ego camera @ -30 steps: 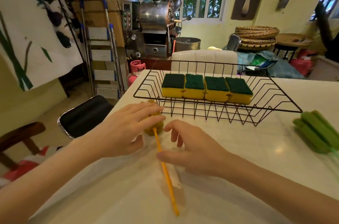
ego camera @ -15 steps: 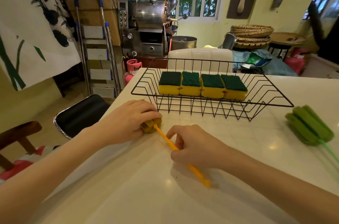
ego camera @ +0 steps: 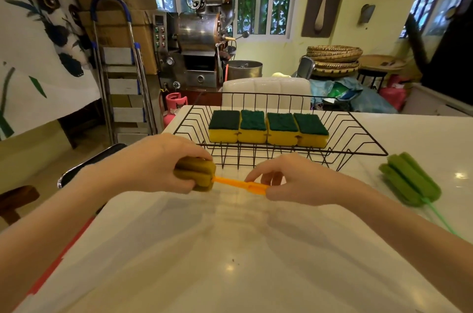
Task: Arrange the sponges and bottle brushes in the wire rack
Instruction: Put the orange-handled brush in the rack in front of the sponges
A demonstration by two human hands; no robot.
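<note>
Item: orange bottle brush (ego camera: 230,182), centre of frame, lying crosswise just in front of the wire rack (ego camera: 358,138). Left hand (ego camera: 151,166) has its grip clamped on the brush's spongy head; right hand (ego camera: 302,182) has its grip pinched on the flat handle end.

Item: four sponges (ego camera: 267,128), yellow with green tops, in one row touching side by side at the rack's far half; near half free.

Item: green bottle brush (ego camera: 409,179), right edge of frame, on the white counter (ego camera: 230,261), untouched.

Handling note, by judgement: keep both ends level, lift over the low front rim, and lay the brush along the free strip parallel to the sponges, so the thin handle spans several wires and cannot slip through.
</note>
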